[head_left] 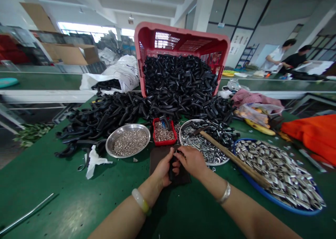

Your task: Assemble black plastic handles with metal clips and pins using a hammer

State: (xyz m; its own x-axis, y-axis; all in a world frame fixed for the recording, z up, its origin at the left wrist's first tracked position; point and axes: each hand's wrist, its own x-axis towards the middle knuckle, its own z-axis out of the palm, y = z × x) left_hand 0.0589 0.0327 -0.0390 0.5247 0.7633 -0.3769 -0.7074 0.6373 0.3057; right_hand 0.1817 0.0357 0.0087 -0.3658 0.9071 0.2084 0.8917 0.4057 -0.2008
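Green table (78, 200) gave room near left, past metal rod (28, 213); hammer (233, 157) barred right; black parts (157, 104) blocked far side.

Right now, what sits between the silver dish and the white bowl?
The head view shows a red tray holding metal pins, loose metal bits beside it.

On the right of the green tabletop (65, 197), a yellow banana (259, 127) lies just in front of a clear plastic bag (252, 111), with a red-and-white checked cloth (258, 97) behind. Nearby sits a bright orange cloth (313, 135). Beyond, 1 person in white (275, 58) and 1 person in black (293, 64) work side by side. At left are an open cardboard box (75, 55), green leaves (33, 135) and a teal object (7, 82).
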